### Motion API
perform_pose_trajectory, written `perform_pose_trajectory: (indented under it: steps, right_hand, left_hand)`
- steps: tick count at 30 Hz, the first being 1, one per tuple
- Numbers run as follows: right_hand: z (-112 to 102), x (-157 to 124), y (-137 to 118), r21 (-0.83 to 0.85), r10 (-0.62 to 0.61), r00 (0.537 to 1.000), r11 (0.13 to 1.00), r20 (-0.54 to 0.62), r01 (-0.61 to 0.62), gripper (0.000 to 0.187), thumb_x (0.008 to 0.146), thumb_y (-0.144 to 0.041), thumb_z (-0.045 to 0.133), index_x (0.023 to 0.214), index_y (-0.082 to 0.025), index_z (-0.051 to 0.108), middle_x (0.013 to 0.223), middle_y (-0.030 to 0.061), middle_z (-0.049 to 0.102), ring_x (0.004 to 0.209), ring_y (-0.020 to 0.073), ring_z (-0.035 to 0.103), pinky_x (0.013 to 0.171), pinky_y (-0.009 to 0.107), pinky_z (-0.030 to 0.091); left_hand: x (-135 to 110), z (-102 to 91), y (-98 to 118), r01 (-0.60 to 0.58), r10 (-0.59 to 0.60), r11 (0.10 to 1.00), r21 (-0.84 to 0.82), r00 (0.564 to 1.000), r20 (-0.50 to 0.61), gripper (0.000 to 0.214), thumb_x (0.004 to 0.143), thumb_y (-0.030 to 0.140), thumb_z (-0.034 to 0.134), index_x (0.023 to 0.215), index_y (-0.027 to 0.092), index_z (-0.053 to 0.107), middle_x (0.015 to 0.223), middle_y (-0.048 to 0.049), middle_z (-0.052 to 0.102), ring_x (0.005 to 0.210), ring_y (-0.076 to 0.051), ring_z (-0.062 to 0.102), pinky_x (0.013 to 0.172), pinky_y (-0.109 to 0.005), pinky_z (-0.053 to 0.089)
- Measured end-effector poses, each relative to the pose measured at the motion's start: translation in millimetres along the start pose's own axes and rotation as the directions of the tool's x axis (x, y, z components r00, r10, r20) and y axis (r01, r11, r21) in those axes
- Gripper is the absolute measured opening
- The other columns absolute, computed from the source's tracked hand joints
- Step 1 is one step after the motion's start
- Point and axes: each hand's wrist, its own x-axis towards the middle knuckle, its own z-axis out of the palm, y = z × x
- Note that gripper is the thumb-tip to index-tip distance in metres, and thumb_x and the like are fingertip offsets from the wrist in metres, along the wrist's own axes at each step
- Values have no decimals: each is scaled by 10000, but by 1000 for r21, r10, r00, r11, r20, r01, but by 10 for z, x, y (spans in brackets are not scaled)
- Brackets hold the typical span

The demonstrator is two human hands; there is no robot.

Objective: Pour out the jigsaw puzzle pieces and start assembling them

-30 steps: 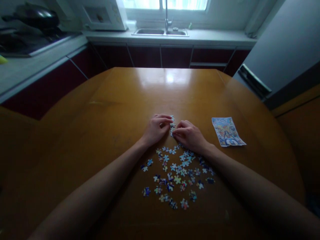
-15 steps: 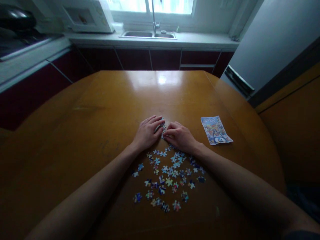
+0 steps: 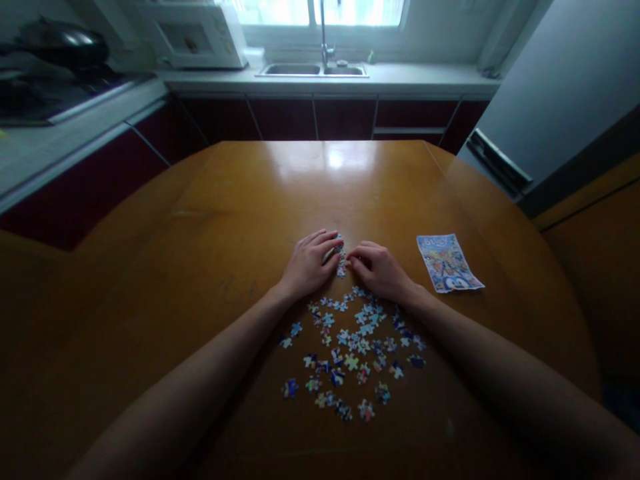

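A narrow strip of joined jigsaw puzzle pieces [image 3: 342,268] lies on the table between my hands. My left hand [image 3: 311,264] rests at its left side, fingers stretched out and fingertips over its upper part, thumb along its edge. Just to the right, my right hand [image 3: 379,268] is curled with thumb and fingers pinched together beside the strip; whatever they hold is too small to make out. Toward me, between my forearms, many loose puzzle pieces are scattered, among them a yellow-green piece [image 3: 351,362] and a dark blue one [image 3: 290,388].
A creased printed picture sheet [image 3: 449,264] lies to the right of my right hand. The wooden table [image 3: 210,193] has rounded sides. Beyond it stand a counter with a sink [image 3: 293,69], a microwave [image 3: 195,37], a wok [image 3: 65,43] and a fridge [image 3: 555,87].
My right hand has drawn slightly right, off the joined strip, leaving a small gap. My left hand stays on the strip. The whole view has shifted as the camera turned a little left.
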Motion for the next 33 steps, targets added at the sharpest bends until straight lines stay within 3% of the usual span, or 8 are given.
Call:
perform_pose_trajectory:
  steps: [8, 15, 23, 29, 33]
  right_hand:
    - [13, 10, 68, 68, 26, 999, 997, -35, -23, 124, 887, -147, 573, 868, -184, 689, 860, 50, 691, 803, 172, 612, 758, 311, 475]
    - [13, 23, 67, 58, 32, 999, 998, -23, -31, 131, 896, -154, 568, 850, -189, 686, 866, 49, 699, 811, 172, 623, 770, 312, 477]
    - [7, 32, 58, 48, 29, 999, 998, -16, -29, 136, 895, -148, 566, 838, -185, 683, 861, 52, 687, 808, 168, 615, 770, 309, 473]
    - [9, 9, 41, 31, 0, 999, 1000, 34, -1, 80, 872, -180, 597, 858, -190, 675, 810, 28, 633, 739, 149, 573, 701, 291, 452]
    - [-1, -6, -1, -41, -28, 994, 999, 103, 32, 14, 842, -198, 626, 843, -202, 639, 800, 20, 602, 741, 151, 556, 718, 293, 445]
  left_hand:
    - [4, -6, 1, 1, -3, 998, -62, 999, -35, 341, 977, 313, 538, 1293, 250, 648, 1409, -53, 608, 1313, -230, 549, 1144, -467, 414]
    - [-2, -30, 7, -54, 55, 998, -22, 998, 25, 511, 861, 475, 696, 1306, 229, 648, 1416, -87, 599, 1340, -276, 520, 1149, -490, 403]
    - [-2, -17, -20, -48, 49, 998, -39, 999, 21, 492, 836, 467, 734, 1273, 253, 665, 1421, -79, 595, 1333, -280, 527, 1143, -508, 409]
    - [11, 23, -47, 33, -52, 980, -197, 994, -95, 316, 968, 321, 549, 1235, 216, 682, 1342, -83, 651, 1267, -234, 583, 1123, -462, 451]
    - [12, 54, -81, 84, -140, 961, -263, 969, -204, 257, 963, 229, 526, 1143, 191, 705, 1251, -89, 694, 1198, -217, 621, 1095, -432, 483]
